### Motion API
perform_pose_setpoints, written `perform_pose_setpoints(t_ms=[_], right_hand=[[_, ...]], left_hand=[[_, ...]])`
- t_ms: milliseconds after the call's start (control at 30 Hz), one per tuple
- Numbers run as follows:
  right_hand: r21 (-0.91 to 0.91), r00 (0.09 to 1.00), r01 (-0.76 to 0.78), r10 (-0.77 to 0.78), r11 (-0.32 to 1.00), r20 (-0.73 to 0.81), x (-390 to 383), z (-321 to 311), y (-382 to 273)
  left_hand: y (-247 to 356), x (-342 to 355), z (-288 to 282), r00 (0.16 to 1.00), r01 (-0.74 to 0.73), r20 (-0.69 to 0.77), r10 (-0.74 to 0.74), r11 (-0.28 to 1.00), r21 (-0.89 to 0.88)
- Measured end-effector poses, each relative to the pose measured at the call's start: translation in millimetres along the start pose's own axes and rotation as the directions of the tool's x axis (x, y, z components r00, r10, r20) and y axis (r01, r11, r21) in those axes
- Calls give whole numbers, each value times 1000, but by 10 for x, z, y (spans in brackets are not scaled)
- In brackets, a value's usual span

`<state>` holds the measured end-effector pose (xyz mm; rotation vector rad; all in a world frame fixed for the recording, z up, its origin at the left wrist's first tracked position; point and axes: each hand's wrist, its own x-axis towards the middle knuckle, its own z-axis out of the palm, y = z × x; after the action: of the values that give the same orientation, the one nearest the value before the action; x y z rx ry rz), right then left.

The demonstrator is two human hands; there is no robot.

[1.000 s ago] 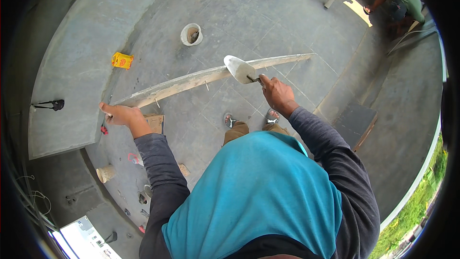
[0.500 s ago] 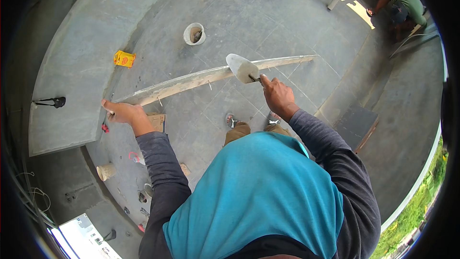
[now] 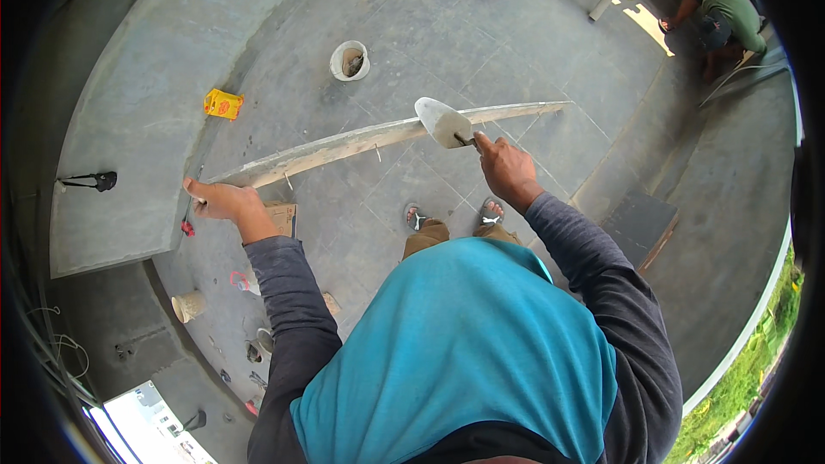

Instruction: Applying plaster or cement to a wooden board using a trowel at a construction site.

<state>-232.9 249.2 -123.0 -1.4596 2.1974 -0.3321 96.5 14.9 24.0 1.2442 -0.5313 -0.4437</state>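
Note:
In my right hand [image 3: 509, 174], closed round its handle, is a pointed metal trowel [image 3: 442, 123]. Its blade lies over the top edge of a long, narrow, cement-smeared board [image 3: 344, 144], right of its middle; whether they touch I cannot tell. Small pegs stick out from the board's near side. My left hand [image 3: 225, 202] is closed at the board's left end, thumb toward the far left, with most fingers hidden.
Beyond the board stands a white bucket [image 3: 349, 61] with a tool inside. A yellow packet [image 3: 223, 104] lies by the grey slab [image 3: 172, 60] at left. A cardboard box [image 3: 282, 217] is beside my left wrist. Another person [image 3: 730, 13] crouches at far right.
My right hand and the trowel have shifted slightly to the right along the board. My left hand keeps its place at the board's end.

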Motion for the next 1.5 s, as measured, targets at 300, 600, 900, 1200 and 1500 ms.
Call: perform_pose_setpoints(t_ms=[300, 600, 900, 1200, 1500], right_hand=[[-20, 999, -28, 27, 999, -28, -5, 66, 85], [-30, 999, -23, 22, 999, -44, 25, 203, 255], [123, 992, 126, -124, 984, -23, -184, 130, -203], [461, 998, -62, 48, 885, 43, 141, 611, 629], [434, 971, -234, 193, 870, 138, 196, 798, 968]], left_hand=[[81, -136, 45, 1000, 19, -2, -19, 999, 38], [16, -24, -53, 1000, 5, 12, -5, 1000, 6], [-34, 26, -180, 999, 30, -31, -29, 999, 31], [-104, 66, -271, 998, 30, -61, -27, 998, 57], [-213, 230, -394, 998, 0, -59, 1, 1000, 27]])
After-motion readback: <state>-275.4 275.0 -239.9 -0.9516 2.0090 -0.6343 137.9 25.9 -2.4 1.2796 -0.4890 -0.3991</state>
